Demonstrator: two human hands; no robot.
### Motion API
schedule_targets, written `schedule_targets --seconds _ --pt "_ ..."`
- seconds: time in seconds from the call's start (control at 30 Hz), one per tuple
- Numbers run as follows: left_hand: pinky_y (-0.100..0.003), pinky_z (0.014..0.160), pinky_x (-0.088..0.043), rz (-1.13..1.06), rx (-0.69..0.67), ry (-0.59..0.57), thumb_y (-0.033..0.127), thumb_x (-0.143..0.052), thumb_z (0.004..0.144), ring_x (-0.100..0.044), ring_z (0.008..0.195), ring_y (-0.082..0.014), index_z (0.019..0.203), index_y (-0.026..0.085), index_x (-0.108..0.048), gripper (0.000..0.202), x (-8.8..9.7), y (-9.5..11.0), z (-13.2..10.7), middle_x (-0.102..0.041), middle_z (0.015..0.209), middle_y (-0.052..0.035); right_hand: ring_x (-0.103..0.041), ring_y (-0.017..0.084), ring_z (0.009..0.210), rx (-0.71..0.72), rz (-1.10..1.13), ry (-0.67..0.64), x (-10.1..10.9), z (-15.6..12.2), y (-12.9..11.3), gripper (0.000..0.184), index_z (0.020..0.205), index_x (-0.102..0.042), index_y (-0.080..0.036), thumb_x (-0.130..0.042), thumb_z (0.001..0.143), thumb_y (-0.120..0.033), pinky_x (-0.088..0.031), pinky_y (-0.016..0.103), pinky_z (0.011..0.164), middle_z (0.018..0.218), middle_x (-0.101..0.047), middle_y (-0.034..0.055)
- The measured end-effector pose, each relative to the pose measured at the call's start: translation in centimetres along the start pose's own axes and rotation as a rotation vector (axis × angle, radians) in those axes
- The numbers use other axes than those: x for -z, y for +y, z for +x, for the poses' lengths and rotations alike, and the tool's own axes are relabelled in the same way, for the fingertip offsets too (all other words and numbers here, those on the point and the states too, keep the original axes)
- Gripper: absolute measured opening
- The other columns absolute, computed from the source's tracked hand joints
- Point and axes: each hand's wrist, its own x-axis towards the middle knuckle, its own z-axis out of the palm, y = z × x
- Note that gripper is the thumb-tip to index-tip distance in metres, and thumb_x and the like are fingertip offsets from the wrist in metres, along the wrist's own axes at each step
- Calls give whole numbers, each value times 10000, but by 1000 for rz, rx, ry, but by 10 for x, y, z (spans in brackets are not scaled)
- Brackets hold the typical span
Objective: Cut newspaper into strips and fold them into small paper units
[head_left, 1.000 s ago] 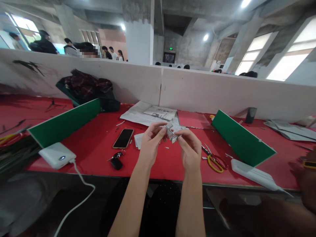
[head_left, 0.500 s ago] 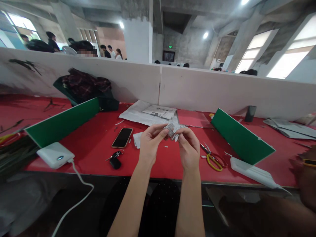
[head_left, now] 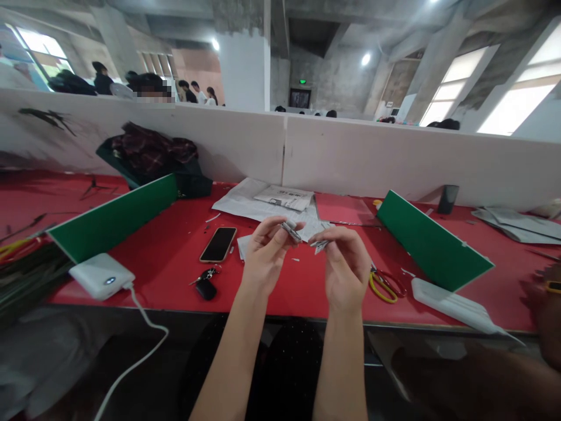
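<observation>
Between the thumb and fingers of my left hand is a small folded piece of newspaper. My right hand pinches a second crumpled newspaper piece, apart from the first by a narrow gap. Both hands are raised over the red table. Beyond them lie spread newspaper sheets with a folded newspaper on top. To the right of my right hand are scissors with yellow and red handles, their blades partly hidden behind the hand.
Left of my hands lie a phone and keys with a black fob. Green boards stand on both sides. A white power bank with a cable sits left, a white power strip right. A low white partition runs behind.
The single crumpled newspaper piece held by both hands is now in two parts. My right hand has moved right, away from the left, covering the scissors' blades.
</observation>
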Motion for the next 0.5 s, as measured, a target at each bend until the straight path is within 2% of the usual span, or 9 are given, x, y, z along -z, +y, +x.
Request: schedule_targets --seconds 0.13,0.23,0.33,0.43,0.5 --pt "-245 677 -470 4 24 -46 297 -670 731 -621 730 -112 853 269 -631 131 -3 0 -4 -693 886 3 -599 159 747 27 -49 64 7 1 -9 149 878 -616 -252 -546 800 -147 -492 312 643 818 -606 12" --pt "-253 656 -477 -14 44 -80 279 -674 728 -620 730 -122 843 268 -624 126 -5 0 -5 -693 901 -1 -618 161 757 44 -36 36 14 2 -15 165 857 -633 -248 -579 773 -116 -512 319 656 823 -631 9" --pt "-264 661 -490 -30 58 -108 266 -678 723 -625 752 -137 825 261 -621 117 -6 2 -6 -692 900 -5 -629 171 761 31 -44 -48 20 1 -22 164 839 -648 -240 -597 757 -108 -526 329 656 803 -653 13" --pt "-260 667 -505 -22 45 -126 246 -670 730 -629 754 -135 828 257 -623 109 -6 3 -6 -687 887 -3 -630 189 768 -20 -86 -193 24 -1 -28 130 810 -662 -221 -621 740 -120 -532 350 660 783 -669 26" --pt "-252 662 -515 -9 27 -131 223 -666 732 -632 748 -132 835 247 -626 113 -7 3 -6 -683 862 -3 -622 179 748 -67 -92 -238 24 -2 -31 106 809 -655 -210 -609 752 -133 -529 340 654 779 -659 26"
